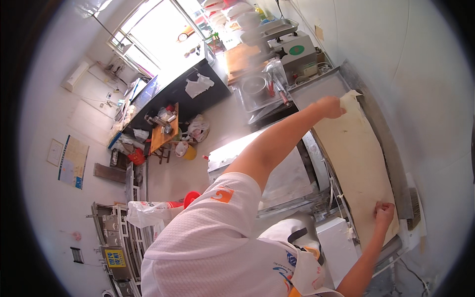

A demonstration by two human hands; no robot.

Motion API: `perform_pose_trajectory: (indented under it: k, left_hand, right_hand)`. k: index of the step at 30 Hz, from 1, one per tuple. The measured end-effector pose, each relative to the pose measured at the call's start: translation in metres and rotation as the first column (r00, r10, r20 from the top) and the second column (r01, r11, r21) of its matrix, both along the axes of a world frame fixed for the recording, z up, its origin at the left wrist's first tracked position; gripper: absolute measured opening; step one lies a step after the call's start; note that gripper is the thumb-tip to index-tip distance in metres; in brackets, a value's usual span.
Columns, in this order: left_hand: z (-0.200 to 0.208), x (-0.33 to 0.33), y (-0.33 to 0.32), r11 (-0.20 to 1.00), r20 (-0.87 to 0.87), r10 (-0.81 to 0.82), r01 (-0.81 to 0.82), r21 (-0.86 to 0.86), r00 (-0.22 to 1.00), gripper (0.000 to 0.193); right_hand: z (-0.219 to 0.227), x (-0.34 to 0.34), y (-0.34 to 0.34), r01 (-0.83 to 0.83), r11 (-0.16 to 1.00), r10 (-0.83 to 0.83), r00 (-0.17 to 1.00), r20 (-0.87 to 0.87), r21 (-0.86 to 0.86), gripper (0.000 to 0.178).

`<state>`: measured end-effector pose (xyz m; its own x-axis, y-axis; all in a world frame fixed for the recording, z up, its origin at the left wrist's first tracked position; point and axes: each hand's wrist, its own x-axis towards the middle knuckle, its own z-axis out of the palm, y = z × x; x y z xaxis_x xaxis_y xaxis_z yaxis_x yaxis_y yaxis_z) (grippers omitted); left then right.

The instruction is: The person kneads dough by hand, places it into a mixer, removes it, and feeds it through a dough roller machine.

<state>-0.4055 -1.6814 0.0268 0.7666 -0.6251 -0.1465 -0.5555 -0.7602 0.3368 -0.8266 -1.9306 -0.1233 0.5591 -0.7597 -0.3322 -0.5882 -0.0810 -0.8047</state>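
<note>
A long, pale cream sheet of dough (354,153) lies along a narrow worktop beside the right wall. Its far end is slightly ragged. My left arm stretches out across the room view, and my left hand (329,107) is closed at the far left corner of the sheet; its fingertips are partly hidden. At the near end, my right hand (384,214) has its fingers bunched together on the sheet close to the right edge. A few small dark specks show on the dough's surface.
A metal table (287,178) stands left of the worktop. Beyond it are a wooden board (242,62), a clear tub (253,85) and a grey machine (299,52). A small wooden table (164,131) with clutter stands on the floor, and a dark counter (208,81) runs below the window.
</note>
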Motion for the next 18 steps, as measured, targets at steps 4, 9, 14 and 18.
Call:
perform_pose_trajectory:
  k: [4,9,14,18]
  left_hand:
    - [-0.022,-0.002,0.014,0.998,0.019,0.053,-0.052,-0.046,0.998,0.063]
    - [-0.021,-0.006,-0.009,0.995,-0.069,-0.001,-0.006,-0.098,0.998,0.068]
    - [-0.018,-0.031,-0.016,0.996,-0.089,-0.004,-0.004,-0.087,0.996,0.065]
    - [-0.025,-0.014,-0.008,0.991,-0.015,-0.075,0.073,-0.111,0.997,0.066]
  right_hand:
    - [-0.013,-0.005,0.003,-0.075,0.987,0.068,0.996,-0.052,-0.14,0.021]
    - [-0.013,-0.019,0.014,0.099,0.886,-0.007,0.98,0.201,-0.454,0.006]
    - [0.013,0.011,0.049,0.154,0.94,-0.098,0.977,0.189,-0.304,0.014]
    - [0.018,0.014,0.039,0.079,0.971,-0.071,0.996,0.046,-0.227,0.027]
